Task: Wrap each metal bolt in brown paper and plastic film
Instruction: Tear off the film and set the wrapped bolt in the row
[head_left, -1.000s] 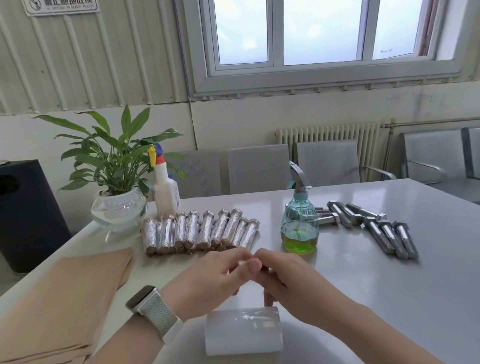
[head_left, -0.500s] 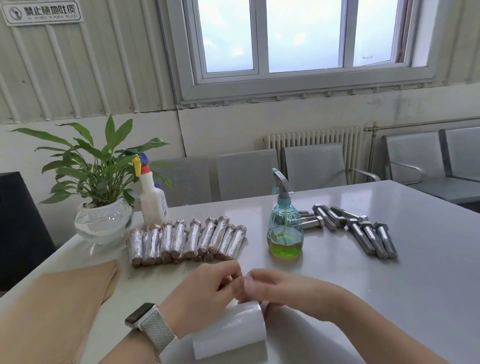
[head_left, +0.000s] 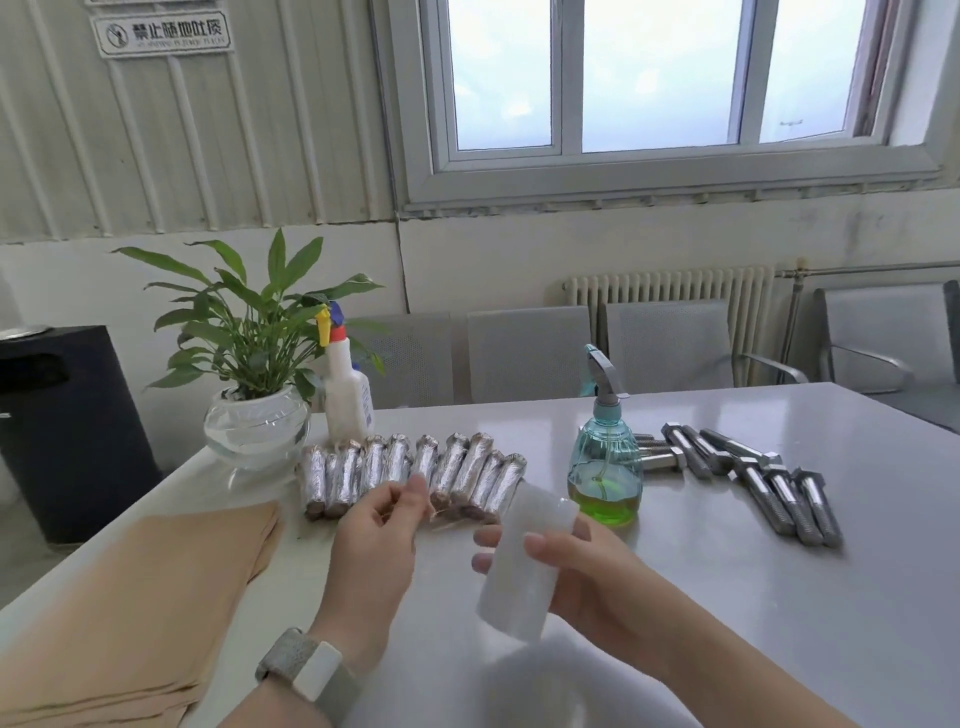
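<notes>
Plastic film roll (head_left: 524, 561), white and tilted, was held above the grey table (head_left: 779, 597) in the right hand (head_left: 582, 577), thumb across its front and fingers curled behind it. At 9 o'clock of the roll, the left hand (head_left: 376, 545) was raised with thumb and fingertips pinched together; whether they held the film's loose end could not be told. Wrapped bolts (head_left: 410, 480) lay in a touching row at 12 o'clock of the left hand. Bare metal bolts (head_left: 753, 478) lay loosely grouped at 2 o'clock, well apart from the row, with a green spray bottle (head_left: 605, 457) between the two groups. Brown paper sheets (head_left: 130, 613) were stacked at 8 o'clock, overhanging the table's left edge. A potted plant (head_left: 254, 374) and a white bottle (head_left: 348, 389) stood near the far-left edge. Open tabletop stretched from the right hand toward 3 o'clock.
</notes>
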